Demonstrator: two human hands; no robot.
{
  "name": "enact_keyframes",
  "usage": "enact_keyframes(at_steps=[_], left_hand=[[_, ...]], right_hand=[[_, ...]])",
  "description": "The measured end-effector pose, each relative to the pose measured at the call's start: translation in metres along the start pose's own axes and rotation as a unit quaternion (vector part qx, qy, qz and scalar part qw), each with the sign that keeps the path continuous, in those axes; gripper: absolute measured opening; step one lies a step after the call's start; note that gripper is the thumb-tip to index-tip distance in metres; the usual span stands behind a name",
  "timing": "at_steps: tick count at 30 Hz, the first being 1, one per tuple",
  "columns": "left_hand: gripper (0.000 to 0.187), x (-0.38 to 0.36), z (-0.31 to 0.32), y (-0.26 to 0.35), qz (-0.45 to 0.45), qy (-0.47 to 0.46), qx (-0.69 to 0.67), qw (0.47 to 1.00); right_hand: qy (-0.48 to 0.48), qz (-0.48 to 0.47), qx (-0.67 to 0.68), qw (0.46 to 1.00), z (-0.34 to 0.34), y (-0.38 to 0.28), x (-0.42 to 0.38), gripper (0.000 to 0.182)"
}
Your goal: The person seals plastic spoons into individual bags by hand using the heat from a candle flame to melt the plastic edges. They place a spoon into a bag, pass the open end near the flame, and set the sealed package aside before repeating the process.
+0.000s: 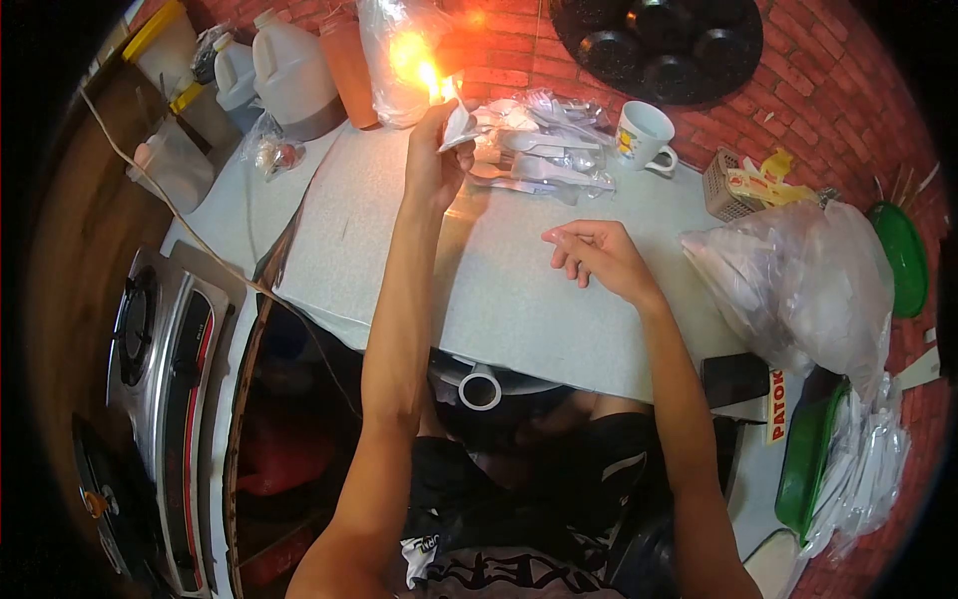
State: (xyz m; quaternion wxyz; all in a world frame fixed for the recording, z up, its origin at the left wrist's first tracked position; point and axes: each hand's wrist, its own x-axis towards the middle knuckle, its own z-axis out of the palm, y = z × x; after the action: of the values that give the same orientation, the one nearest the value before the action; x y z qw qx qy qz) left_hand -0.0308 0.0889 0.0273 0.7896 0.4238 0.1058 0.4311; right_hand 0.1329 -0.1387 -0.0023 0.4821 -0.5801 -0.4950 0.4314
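Observation:
My left hand is raised over the back of the white table, its fingers closed on a white plastic item beside a bright flame. The glare hides the exact shape of that item. Just right of this hand lies a pile of plastic-wrapped white utensils. My right hand hovers over the middle of the table, fingers loosely bent and apart, holding nothing. A white mug with a printed picture stands behind it.
White jugs and an orange container stand at the back left. A gas stove is at the left. To the right are a small basket, a large plastic bag and a green tray. A black pan hangs behind.

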Motion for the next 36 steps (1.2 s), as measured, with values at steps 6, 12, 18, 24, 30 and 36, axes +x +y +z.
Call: enact_keyframes(at_steps=[6,12,18,24,30,36], left_hand=[[0.034,-0.003,0.004,0.003,0.015,0.062,-0.029,0.998],[0.032,-0.001,-0.004,0.003,0.054,0.056,-0.045,0.996],[0.030,-0.001,-0.008,0.004,0.107,0.112,-0.052,0.987],[0.031,-0.001,-0.004,0.002,0.098,0.138,-0.051,0.984],[0.038,0.001,0.010,-0.004,0.047,0.040,0.028,0.998],[0.035,0.000,0.011,-0.004,0.056,0.039,0.021,0.997]], right_hand=[[-0.017,0.010,-0.017,1.000,-0.001,0.001,0.000,0.032],[-0.018,0.013,-0.019,1.000,-0.002,0.002,0.000,0.030],[-0.019,0.000,-0.026,0.999,-0.002,0.002,0.001,0.030],[-0.016,0.008,-0.029,0.999,-0.002,0.002,0.001,0.031],[-0.023,-0.006,-0.015,1.000,-0.003,0.005,0.000,0.029],[-0.006,-0.004,-0.004,1.000,0.000,0.002,0.000,0.036]])
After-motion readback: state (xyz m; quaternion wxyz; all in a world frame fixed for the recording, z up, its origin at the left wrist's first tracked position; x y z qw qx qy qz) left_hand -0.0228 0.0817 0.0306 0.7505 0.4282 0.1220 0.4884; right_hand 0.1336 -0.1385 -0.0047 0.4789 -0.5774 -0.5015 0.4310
